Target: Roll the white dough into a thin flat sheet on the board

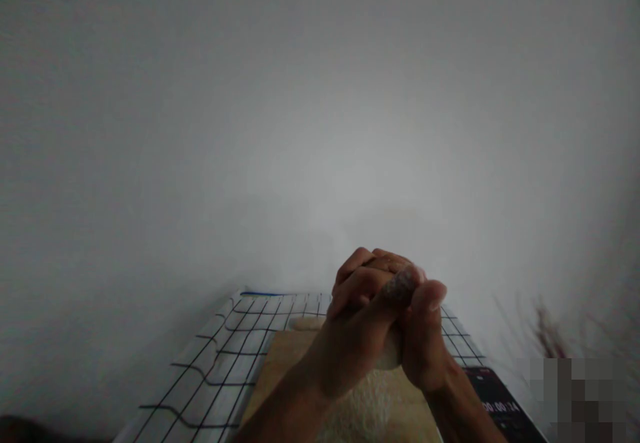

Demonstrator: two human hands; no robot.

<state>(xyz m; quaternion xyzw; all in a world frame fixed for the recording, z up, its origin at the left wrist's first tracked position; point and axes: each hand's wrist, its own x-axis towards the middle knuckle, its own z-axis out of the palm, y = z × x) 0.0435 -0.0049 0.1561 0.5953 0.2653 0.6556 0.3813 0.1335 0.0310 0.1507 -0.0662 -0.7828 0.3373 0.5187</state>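
My left hand (357, 319) and my right hand (425, 339) are pressed together above a wooden board (283, 356), fingers curled over one another. Between the palms a pale, smooth lump of dough (390, 355) shows at the lower edge; the rest of it is hidden. White powder that looks like flour coats my left thumb. More white flour (367, 403) is scattered over the board below my wrists.
A white tablecloth with a dark grid (210, 376) covers the table. Another pale lump (306, 323) lies at the board's far edge. On the right is a phone (493, 396) with a running timer. Behind stands a plain wall (320, 129); dry reddish stems (547, 329) rise at right.
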